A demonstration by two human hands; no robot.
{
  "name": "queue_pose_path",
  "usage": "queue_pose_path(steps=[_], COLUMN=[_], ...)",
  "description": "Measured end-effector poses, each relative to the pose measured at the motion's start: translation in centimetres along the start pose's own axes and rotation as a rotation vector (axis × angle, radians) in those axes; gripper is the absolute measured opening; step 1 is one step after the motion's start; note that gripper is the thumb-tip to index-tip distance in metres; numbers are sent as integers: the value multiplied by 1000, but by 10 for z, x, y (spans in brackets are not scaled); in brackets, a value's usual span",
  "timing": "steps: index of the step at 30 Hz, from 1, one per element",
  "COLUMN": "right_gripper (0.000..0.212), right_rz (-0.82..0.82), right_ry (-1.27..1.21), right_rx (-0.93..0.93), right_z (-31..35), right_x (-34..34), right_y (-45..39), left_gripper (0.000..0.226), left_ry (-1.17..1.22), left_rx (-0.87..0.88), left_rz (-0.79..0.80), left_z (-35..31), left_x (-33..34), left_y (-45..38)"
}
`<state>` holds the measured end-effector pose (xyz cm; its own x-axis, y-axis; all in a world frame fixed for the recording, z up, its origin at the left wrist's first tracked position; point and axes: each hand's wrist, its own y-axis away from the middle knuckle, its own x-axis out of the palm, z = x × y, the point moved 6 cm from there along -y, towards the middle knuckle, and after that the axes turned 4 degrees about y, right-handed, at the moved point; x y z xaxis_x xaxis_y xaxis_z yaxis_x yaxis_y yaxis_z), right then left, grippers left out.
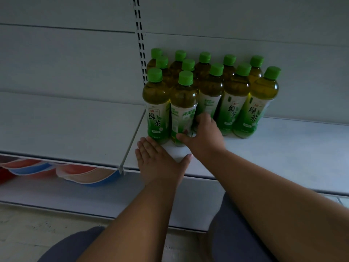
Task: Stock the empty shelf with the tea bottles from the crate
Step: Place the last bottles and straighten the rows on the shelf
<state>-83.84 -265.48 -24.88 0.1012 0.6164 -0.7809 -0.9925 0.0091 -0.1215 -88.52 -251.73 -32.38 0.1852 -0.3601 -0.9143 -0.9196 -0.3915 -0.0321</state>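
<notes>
The front bottle (182, 112) is gripped low by the right hand (204, 135), fingers curled round it, likely to square it into the tea bottles (222, 91) cluster just behind. Beside that bottle, the left hand (158, 161) is laid flat on the shelf (283, 154), fingers straight, seemingly for support.

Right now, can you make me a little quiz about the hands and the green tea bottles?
1. True or false: the left hand lies flat on the shelf.
2. Which bottle does the right hand grip? A) the front bottle with its label turned sideways B) the bottle farthest right C) a back-row bottle
3. Fill in: every bottle cap is ____.

Key: 1 true. 2 A. 3 green.
</notes>
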Motion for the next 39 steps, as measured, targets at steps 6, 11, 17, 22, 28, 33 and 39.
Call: queue_pose_path(steps=[6,11,17,22,28,33,39], right_gripper=[54,37,18,10,18,27,39], right_rz=[6,-19,-5,-80,-53,68,222], right_ry=[122,182,144,129,485,614,756], right_rx=[-169,-371,-700,-717,-635,-535,-564], right_z=[13,66,163,194,187,178,176], right_x=[-18,-36,-55,-70,-65,-58,-47], right_y=[34,48,27,-20,-92,-126,-136], left_gripper=[128,130,138,140,152,149,141], left_ry=[162,251,115,41,-4,-36,-164], left_rx=[142,275,400,480,503,577,628], left_rz=[72,75,235,276,375,385,349], left_z=[12,30,63,64,62,53,48], left_x=[-15,-60,-78,-62,-24,-18,-15], left_y=[6,-11,-53,-84,-123,-139,-137])
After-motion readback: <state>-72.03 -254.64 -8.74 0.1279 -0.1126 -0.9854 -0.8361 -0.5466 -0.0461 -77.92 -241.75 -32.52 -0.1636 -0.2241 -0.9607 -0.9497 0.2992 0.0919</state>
